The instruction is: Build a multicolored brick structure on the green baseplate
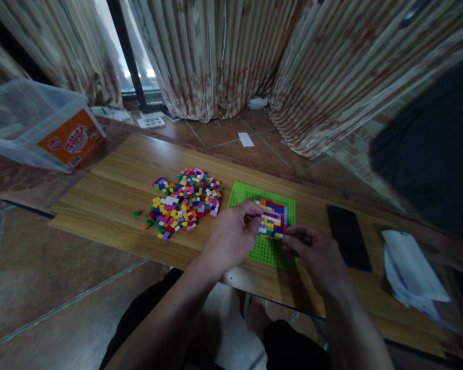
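A green studded baseplate (270,254) lies on the wooden table with a block of multicoloured toy bricks (273,216) over its middle. The block shows rows of red, blue, white, yellow and orange. My left hand (235,228) is closed at the block's left edge, thumb and forefinger bent against it. At the near right corner my right hand (314,252) pinches the block between thumb and fingers. My fingers hide parts of both edges, and whether a loose brick is in either hand cannot be made out. Left of the baseplate spreads a pile of loose bricks (183,200).
A clear plastic bin (27,123) with an orange label stands at the far left. One green brick (137,213) lies apart from the pile. On the right are a black phone (349,236) and a white packet (412,267). Patterned curtains (216,56) hang beyond the wooden table (111,185).
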`<move>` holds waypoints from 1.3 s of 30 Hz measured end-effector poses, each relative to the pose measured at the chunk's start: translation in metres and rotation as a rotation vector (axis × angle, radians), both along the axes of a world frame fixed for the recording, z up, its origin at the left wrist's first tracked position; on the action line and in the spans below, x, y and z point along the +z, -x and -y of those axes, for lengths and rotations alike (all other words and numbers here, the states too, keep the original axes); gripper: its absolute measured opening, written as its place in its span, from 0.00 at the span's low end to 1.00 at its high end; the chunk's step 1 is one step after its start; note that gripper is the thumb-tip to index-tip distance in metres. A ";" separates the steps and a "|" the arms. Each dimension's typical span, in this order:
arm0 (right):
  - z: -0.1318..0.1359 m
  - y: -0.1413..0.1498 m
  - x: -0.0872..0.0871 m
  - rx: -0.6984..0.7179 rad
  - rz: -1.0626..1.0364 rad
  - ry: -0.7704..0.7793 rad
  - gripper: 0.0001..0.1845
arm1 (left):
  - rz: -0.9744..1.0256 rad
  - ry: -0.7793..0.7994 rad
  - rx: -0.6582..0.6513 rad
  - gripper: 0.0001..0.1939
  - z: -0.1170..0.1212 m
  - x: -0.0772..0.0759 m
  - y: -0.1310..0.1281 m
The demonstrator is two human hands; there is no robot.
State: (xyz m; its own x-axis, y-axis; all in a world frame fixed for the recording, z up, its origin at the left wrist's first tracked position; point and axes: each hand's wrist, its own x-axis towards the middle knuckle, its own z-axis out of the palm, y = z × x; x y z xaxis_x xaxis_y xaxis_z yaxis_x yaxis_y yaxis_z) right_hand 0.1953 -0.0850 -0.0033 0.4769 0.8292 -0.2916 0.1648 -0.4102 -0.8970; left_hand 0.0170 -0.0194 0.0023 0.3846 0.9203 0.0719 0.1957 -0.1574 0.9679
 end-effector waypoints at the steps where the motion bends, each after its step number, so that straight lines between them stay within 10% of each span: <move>1: 0.000 0.000 0.000 -0.004 -0.015 -0.005 0.18 | 0.004 0.001 0.000 0.08 0.000 0.000 0.000; 13: 0.000 -0.006 0.000 -0.020 -0.013 0.008 0.19 | 0.016 0.018 -0.034 0.08 0.002 -0.002 -0.002; 18: 0.004 -0.004 0.003 -0.061 0.104 -0.224 0.14 | 0.033 0.047 -0.085 0.10 0.002 -0.007 -0.002; 27: 0.007 0.025 0.007 0.386 0.487 -0.493 0.12 | 0.111 0.083 -0.229 0.14 0.006 -0.004 -0.004; 39: 0.009 0.025 0.011 0.413 0.591 -0.465 0.08 | 0.176 0.145 -0.306 0.12 0.007 -0.003 -0.004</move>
